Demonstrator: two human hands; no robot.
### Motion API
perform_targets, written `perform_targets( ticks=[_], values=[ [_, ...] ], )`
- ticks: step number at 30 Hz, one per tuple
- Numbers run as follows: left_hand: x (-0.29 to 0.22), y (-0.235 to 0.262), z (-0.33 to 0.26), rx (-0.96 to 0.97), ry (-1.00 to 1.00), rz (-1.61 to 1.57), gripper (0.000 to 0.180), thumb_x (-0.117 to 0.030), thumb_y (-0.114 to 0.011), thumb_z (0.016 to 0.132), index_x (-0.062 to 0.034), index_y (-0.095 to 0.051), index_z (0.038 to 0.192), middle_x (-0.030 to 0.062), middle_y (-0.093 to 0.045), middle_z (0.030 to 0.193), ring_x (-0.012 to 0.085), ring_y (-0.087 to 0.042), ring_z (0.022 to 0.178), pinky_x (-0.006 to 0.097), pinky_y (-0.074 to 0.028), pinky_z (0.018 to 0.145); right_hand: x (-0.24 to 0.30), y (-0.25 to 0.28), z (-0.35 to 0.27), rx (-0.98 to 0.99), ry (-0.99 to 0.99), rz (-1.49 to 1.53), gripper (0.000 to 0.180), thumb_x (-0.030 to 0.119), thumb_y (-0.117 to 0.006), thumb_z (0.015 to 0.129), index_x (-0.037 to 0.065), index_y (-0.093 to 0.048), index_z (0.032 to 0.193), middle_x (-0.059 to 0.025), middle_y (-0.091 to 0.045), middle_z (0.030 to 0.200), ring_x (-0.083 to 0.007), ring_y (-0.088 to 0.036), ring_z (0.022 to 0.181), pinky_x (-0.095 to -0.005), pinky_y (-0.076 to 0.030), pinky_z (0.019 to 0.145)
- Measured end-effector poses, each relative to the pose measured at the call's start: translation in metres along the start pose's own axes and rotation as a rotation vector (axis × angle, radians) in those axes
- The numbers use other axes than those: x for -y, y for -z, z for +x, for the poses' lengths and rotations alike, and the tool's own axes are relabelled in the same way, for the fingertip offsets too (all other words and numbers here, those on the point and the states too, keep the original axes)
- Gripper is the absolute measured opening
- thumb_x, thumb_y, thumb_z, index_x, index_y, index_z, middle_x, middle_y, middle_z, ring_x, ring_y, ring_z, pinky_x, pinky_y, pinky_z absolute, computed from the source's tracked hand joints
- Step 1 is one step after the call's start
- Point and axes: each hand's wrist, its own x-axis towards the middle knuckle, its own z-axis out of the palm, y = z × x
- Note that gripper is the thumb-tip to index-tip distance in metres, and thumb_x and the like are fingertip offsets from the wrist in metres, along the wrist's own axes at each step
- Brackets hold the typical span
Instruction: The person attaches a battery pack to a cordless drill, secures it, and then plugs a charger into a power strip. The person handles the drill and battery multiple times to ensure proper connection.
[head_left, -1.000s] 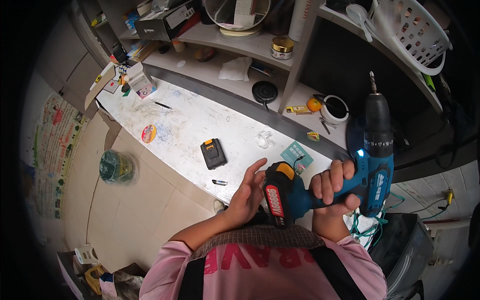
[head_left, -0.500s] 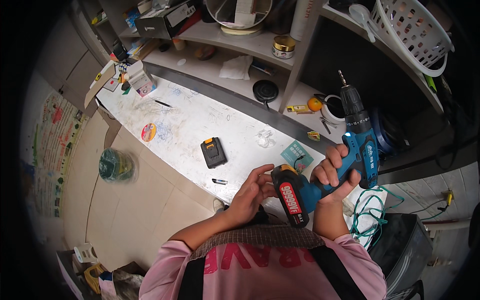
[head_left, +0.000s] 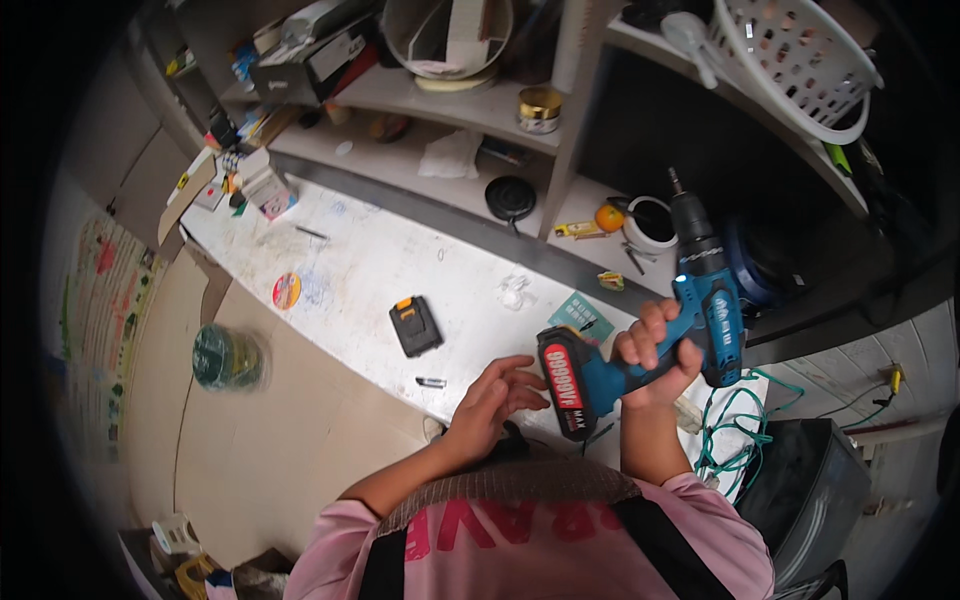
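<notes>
My right hand is wrapped round the handle of a blue and black cordless drill, its chuck and bit pointing up toward the shelves. At the base of the handle sits a black battery pack with a red label. Close beside the pack's outer edge is my left hand, fingers apart and slightly bent; whether a fingertip touches the pack I cannot tell. A second black battery pack with an orange latch lies on the white tabletop, and a small dark-and-silver object lies near the front edge.
Green cord lies tangled on the right. A teal card and crumpled clear plastic lie beyond the drill's base. Shelves along the back hold a black round lid, an orange and a white basket. A green bucket stands on the floor.
My left fingers have drawn back a little from the battery pack and bent. The drill has turned slightly in my right hand's grip. The whole view has shifted a little.
</notes>
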Motion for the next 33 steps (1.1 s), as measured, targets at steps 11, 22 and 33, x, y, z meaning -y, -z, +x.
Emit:
perform_targets(
  ticks=[11, 22, 33],
  values=[
    [-0.011, 0.016, 0.001, -0.234, -0.062, 0.033, 0.044, -0.034, -0.037, 0.097, 0.0011, -0.041, 0.123, 0.0177, -0.057, 0.105, 0.0249, -0.059, 0.093, 0.036, -0.045, 0.087, 0.001, -0.008, -0.031, 0.032, -0.157, -0.835, 0.041, 0.005, -0.071, 0.07, 0.005, -0.044, 0.1, -0.0055, -0.052, 0.085, -0.0144, -0.053, 0.069, -0.0287, -0.044, 0.062],
    [-0.009, 0.015, -0.006, -0.262, -0.052, 0.068, 0.046, -0.037, -0.038, 0.096, 0.0015, -0.044, 0.12, 0.0175, -0.059, 0.102, 0.0255, -0.06, 0.09, 0.037, -0.045, 0.086, 0.001, -0.011, -0.03, 0.249, -0.229, -0.958, 0.034, 0.004, -0.071, 0.072, 0.004, -0.05, 0.099, -0.0034, -0.054, 0.084, -0.0104, -0.052, 0.071, -0.0221, -0.041, 0.062],
    [-0.009, 0.009, -0.006, -0.229, 0.003, 0.062, 0.045, -0.037, -0.039, 0.096, 0.0007, -0.044, 0.12, 0.0153, -0.059, 0.102, 0.0229, -0.059, 0.091, 0.036, -0.045, 0.086, -0.007, -0.003, -0.027, 0.051, -0.13, -0.472, 0.043, 0.013, -0.07, 0.066, 0.008, -0.045, 0.101, -0.0053, -0.05, 0.082, -0.0162, -0.055, 0.06, -0.0305, -0.042, 0.059]
  ],
)
